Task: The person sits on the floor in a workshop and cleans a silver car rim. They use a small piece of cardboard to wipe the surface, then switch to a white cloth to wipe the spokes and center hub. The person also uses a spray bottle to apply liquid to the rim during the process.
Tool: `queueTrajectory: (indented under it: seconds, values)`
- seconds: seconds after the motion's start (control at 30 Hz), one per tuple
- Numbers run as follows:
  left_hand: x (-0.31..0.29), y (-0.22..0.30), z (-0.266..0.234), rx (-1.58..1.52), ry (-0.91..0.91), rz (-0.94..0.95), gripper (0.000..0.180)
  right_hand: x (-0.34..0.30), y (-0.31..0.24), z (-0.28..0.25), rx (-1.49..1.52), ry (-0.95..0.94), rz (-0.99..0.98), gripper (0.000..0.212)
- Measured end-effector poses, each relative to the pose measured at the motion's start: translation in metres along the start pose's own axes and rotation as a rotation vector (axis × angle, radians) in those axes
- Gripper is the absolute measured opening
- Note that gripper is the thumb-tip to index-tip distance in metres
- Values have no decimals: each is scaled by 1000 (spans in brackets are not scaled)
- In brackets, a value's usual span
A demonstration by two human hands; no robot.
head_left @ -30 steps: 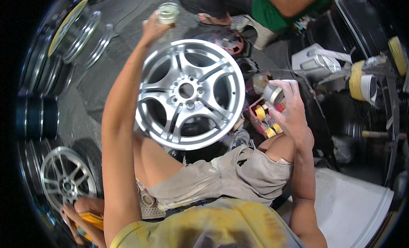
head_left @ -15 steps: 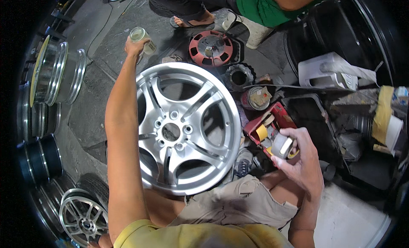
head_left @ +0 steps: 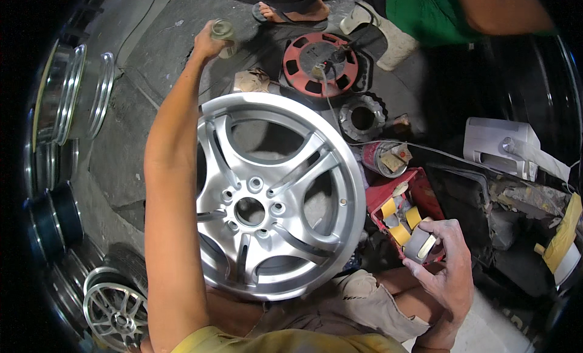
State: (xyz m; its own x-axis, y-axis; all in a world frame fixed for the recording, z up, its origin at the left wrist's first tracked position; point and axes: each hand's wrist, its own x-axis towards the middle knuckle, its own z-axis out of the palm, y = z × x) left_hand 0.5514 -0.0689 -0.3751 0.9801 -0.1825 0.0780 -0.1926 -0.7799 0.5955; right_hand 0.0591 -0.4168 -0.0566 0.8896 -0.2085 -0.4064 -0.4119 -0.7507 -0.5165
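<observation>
At the far left, my left hand [head_left: 207,44] is wrapped round a clear glass jar [head_left: 223,30] with pale contents. It reaches past a large silver alloy wheel [head_left: 291,202], which lies before my lap with its spoked face up. Part of the wheel's left side is hidden behind my left forearm. At the right, thumb and fingers of my right hand [head_left: 450,265] grip a grey roll of tape [head_left: 418,246] by its edges. That roll is just over a red box [head_left: 419,192] containing several yellow tape rolls [head_left: 399,234].
Beyond the wheel are a red cable reel [head_left: 322,52], a dark ring-shaped part [head_left: 363,117] and a paint can [head_left: 382,159]. A white plastic jug [head_left: 501,143] lies at right. Another person's foot [head_left: 297,12] is at the far edge. More wheels [head_left: 118,316] stand left.
The view has shifted, so the wheel and red box sit lower and further right. My left hand holds the jar a little farther from the wheel. My right hand keeps its grip.
</observation>
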Motion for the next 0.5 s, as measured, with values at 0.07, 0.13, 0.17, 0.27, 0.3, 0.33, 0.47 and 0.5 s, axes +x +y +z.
queueTrajectory:
  seconds: [0.07, 0.13, 0.17, 0.27, 0.3, 0.33, 0.47, 0.5]
  values:
    - [-7, 9, -22, -10, -51, 213, 59, 2, 1, -1, -33, 4, -69, 61]
    - [-15, 17, -43, -61, -57, 355, 58, 2, -1, -2, -37, -4, -96, 60]
    - [-21, 21, -53, -13, -68, 387, 59, 1, -4, -4, -29, -15, -87, 60]
    - [-48, 43, -72, 37, -35, 481, 60, -2, -13, -7, -17, -30, -80, 60]
    - [-53, 44, -81, 31, -97, 458, 62, -4, -16, -7, -18, -36, -87, 60]
    - [-60, 45, -88, 17, -103, 443, 62, -6, -18, -8, -11, -36, -106, 60]
    - [-81, 67, -105, -61, -129, 373, 64, -22, -13, -8, 6, -25, -197, 60]
    - [-86, 74, -112, -112, -148, 325, 64, -26, -7, -8, 8, -19, -219, 61]
